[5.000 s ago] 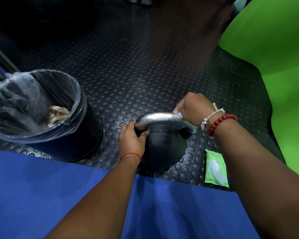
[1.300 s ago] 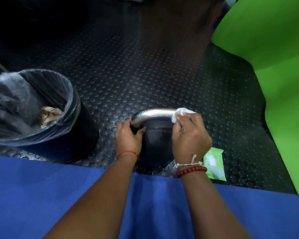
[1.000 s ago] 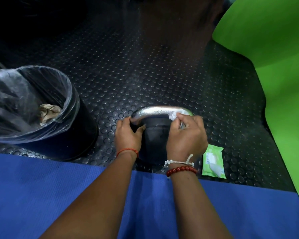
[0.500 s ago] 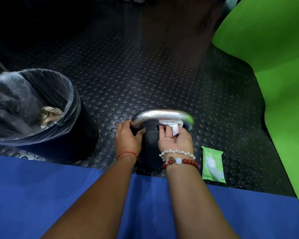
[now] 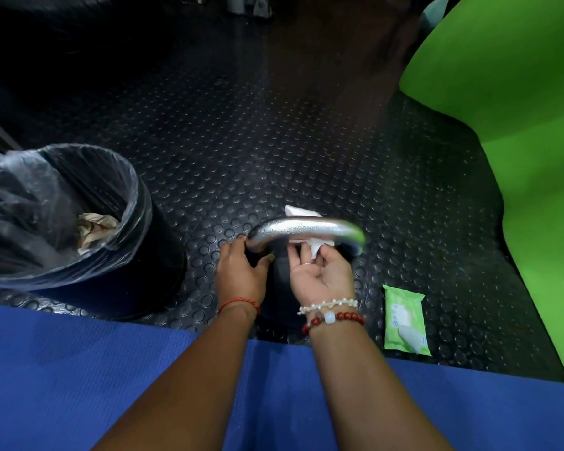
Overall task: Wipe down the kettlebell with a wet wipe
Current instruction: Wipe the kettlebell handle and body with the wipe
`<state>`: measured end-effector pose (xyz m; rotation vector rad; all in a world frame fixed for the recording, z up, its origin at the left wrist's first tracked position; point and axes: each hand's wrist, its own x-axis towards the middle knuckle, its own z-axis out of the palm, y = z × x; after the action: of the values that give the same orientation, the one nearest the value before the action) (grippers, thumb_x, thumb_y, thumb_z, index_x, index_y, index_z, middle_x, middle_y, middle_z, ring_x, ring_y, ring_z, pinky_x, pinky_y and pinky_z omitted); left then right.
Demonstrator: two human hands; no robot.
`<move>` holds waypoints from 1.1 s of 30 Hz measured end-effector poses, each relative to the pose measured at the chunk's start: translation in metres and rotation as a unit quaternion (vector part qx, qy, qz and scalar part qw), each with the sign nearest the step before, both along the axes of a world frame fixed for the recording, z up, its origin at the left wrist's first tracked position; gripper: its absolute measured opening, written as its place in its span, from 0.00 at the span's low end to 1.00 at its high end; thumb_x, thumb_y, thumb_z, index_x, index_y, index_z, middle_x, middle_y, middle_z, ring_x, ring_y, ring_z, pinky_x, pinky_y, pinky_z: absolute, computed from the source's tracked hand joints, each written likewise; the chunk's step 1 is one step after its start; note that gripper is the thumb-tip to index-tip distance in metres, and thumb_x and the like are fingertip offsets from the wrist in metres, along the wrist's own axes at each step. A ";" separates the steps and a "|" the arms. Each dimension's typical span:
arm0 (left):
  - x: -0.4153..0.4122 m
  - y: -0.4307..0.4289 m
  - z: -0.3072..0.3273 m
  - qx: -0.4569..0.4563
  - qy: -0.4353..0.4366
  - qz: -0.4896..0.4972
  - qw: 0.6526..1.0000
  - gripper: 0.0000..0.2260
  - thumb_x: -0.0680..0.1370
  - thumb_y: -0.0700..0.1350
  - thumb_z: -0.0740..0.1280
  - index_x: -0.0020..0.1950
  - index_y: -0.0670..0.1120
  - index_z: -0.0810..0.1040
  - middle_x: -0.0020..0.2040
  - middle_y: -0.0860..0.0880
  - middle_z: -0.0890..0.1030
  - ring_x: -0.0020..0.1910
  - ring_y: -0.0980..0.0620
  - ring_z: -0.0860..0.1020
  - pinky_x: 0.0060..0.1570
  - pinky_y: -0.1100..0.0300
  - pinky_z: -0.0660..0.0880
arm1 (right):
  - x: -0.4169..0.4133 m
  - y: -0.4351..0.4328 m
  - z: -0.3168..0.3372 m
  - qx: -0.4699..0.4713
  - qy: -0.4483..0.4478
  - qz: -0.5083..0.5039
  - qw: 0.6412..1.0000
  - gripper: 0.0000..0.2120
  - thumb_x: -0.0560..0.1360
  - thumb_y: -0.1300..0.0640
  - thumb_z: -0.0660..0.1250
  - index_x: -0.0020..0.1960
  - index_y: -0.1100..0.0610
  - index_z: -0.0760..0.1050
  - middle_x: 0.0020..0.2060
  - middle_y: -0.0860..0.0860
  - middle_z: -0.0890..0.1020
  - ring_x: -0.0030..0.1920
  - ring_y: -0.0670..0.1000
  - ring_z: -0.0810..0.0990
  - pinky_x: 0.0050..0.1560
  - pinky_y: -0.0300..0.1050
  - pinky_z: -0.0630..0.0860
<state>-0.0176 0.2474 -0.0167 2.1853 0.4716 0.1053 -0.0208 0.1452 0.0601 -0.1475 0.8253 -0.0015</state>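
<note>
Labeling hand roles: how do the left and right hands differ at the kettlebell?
The left hand faces palm down and grips the kettlebell at the left end of its handle; the right hand faces palm up under the handle. The right hand's fingers hold the wet wipe against the handle; the left hand holds no wipe. Both are at the handle.

floor (image 5: 274,141): studded black rubber | on it: kettlebell (image 5: 306,227), bin (image 5: 163,271), wipe pack (image 5: 404,320), blue mat (image 5: 79,385)

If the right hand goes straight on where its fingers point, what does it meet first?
Probably the kettlebell's chrome handle: the right hand, palm up, holds the wet wipe just under it. Depth is unclear.
</note>
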 end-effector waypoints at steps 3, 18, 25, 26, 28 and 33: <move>0.000 0.000 0.000 0.001 0.000 0.001 1.000 0.13 0.71 0.47 0.73 0.51 0.45 0.77 0.54 0.47 0.75 0.50 0.46 0.76 0.52 0.55 0.74 | -0.001 0.000 -0.003 -0.005 -0.005 0.010 1.000 0.07 0.79 0.67 0.57 0.50 0.63 0.74 0.45 0.54 0.80 0.52 0.56 0.78 0.67 0.59 0.68; -0.001 0.001 0.002 0.006 0.002 0.000 1.000 0.12 0.71 0.47 0.73 0.50 0.45 0.76 0.53 0.47 0.75 0.50 0.47 0.75 0.50 0.58 0.72 | -0.007 -0.001 -0.010 -0.016 -0.011 0.035 0.999 0.10 0.77 0.69 0.57 0.54 0.63 0.75 0.44 0.57 0.83 0.48 0.55 0.80 0.65 0.57 0.69; 0.000 0.002 0.004 -0.002 0.006 0.000 1.000 0.11 0.71 0.45 0.74 0.50 0.45 0.77 0.51 0.48 0.74 0.47 0.50 0.74 0.48 0.62 0.69 | -0.008 0.000 -0.012 -0.021 -0.023 0.050 0.998 0.10 0.77 0.69 0.57 0.54 0.63 0.75 0.46 0.57 0.82 0.48 0.54 0.81 0.65 0.57 0.69; 0.001 0.003 0.004 -0.008 0.006 -0.004 1.000 0.11 0.71 0.45 0.74 0.50 0.46 0.77 0.51 0.49 0.74 0.46 0.52 0.73 0.48 0.64 0.68 | -0.008 0.000 -0.012 -0.020 -0.025 0.053 0.998 0.11 0.77 0.69 0.56 0.54 0.63 0.75 0.46 0.57 0.82 0.48 0.54 0.80 0.65 0.57 0.69; 0.003 0.007 0.005 -0.014 0.012 -0.026 0.999 0.11 0.70 0.43 0.74 0.51 0.45 0.77 0.50 0.50 0.73 0.45 0.53 0.72 0.47 0.68 0.66 | -0.003 -0.002 -0.012 -0.022 -0.017 0.057 0.998 0.09 0.77 0.70 0.56 0.50 0.64 0.74 0.44 0.58 0.81 0.51 0.55 0.80 0.64 0.57 0.69; 0.008 0.045 0.009 -0.105 0.053 -0.077 0.990 0.20 0.75 0.33 0.64 0.61 0.52 0.76 0.57 0.50 0.78 0.44 0.55 0.77 0.42 0.65 0.76 | -0.003 -0.006 -0.014 -0.018 -0.016 0.066 0.998 0.11 0.77 0.71 0.56 0.55 0.62 0.73 0.48 0.59 0.80 0.48 0.56 0.80 0.65 0.59 0.69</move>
<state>-0.0100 0.2919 -0.0079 2.0173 0.3536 -0.1396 -0.0240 0.1394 0.0457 -0.2355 0.7837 0.1048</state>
